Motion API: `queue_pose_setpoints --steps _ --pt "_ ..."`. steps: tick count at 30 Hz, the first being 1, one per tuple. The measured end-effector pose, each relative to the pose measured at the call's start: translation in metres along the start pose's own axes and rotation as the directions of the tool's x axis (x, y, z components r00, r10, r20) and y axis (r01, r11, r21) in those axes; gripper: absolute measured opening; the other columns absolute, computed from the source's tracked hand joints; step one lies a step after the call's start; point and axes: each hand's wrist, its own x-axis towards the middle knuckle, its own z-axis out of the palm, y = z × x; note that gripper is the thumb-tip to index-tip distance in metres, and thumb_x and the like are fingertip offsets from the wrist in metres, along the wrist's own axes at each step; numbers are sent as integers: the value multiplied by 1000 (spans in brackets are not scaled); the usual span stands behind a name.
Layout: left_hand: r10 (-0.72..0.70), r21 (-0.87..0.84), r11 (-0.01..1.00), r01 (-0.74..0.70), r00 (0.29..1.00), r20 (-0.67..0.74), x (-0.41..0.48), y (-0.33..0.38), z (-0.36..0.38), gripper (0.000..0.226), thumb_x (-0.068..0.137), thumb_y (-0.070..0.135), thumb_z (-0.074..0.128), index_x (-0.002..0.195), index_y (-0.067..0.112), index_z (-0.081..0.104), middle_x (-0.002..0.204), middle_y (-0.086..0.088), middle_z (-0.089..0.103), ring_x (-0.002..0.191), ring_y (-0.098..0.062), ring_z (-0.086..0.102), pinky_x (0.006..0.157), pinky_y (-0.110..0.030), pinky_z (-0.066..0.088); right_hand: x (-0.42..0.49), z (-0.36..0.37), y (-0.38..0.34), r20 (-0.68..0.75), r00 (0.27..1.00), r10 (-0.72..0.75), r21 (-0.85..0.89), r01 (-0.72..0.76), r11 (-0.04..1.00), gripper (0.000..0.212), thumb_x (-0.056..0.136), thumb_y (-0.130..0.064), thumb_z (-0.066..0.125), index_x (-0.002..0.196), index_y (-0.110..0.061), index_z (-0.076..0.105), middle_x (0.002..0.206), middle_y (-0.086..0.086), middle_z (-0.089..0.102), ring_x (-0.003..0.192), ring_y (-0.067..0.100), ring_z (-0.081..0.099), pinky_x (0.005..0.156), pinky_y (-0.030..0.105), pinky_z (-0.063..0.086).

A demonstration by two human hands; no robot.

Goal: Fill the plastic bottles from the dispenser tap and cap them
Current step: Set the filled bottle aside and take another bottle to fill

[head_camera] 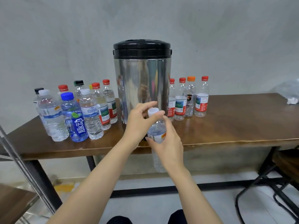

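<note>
Fingers of the left hand (138,121) pinch the white cap (152,111); the right hand (169,143) grasps the clear bottle (156,127) before the steel dispenser (142,81).

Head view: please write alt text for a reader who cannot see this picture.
A person's right hand holds a clear bottle in front of a steel dispenser while the left hand pinches its white cap. The dispenser stands on a brown table, with capped bottles grouped on both sides.
</note>
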Motion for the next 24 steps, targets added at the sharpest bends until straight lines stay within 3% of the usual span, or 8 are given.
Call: queue_pose_setpoints --steps 3,5,8,11,14,16,21,24 --pt "16 -55 998 -5 981 195 0 -1 -7 43 102 29 50 143 19 50 143 7 54 130 -2 49 107 -21 42 -2 1 1 -1 1000 24 34 -24 999 86 76 -39 82 145 -42 31 133 -18 54 119 7 54 86 33 50" --pt "57 -86 996 -36 967 250 0 -1 -12 37 104 22 47 139 17 55 139 7 58 128 0 51 102 -16 43 -1 0 3 6 1000 14 29 -14 999 86 76 -38 82 144 -42 31 131 -18 55 116 7 55 86 32 50" --pt "69 -113 992 -55 989 132 4 -2 -10 31 94 11 64 125 12 66 118 1 70 111 -8 64 92 -20 52 0 1 4 23 1000 15 27 -15 1000 85 75 -38 82 144 -42 31 129 -23 54 112 1 54 79 22 47" --pt "91 17 996 -93 991 96 5 -3 -7 40 85 21 73 125 17 66 112 4 65 103 -3 61 89 -19 52 -3 3 3 47 999 16 30 -18 999 85 76 -38 83 144 -42 32 120 -29 49 105 -6 50 75 12 42" --pt "21 -114 993 11 963 270 4 -4 -15 37 99 24 54 135 19 57 130 5 63 119 0 58 95 -14 46 -3 3 7 24 999 30 26 -30 999 85 75 -39 82 144 -42 32 131 -23 54 114 1 55 85 24 49" --pt "10 -168 985 47 946 325 3 -6 -22 33 101 19 50 133 18 58 130 5 65 122 -2 58 99 -17 46 -3 3 9 21 999 27 16 -28 999 85 75 -39 82 144 -42 32 131 -20 55 114 3 56 86 29 51" --pt "48 -40 998 -44 994 99 6 -12 -25 28 84 11 75 110 19 72 106 6 69 96 -2 67 83 -18 53 -8 9 6 44 999 5 -30 -4 1000 82 77 -39 80 143 -43 31 127 -21 55 109 3 55 77 25 47" --pt "30 -48 999 -22 984 174 6 -16 -31 30 87 15 72 116 20 69 116 4 67 108 -6 64 91 -21 52 -8 13 6 51 999 -7 -51 9 999 82 78 -40 79 144 -41 30 129 -20 54 109 5 56 78 25 48"
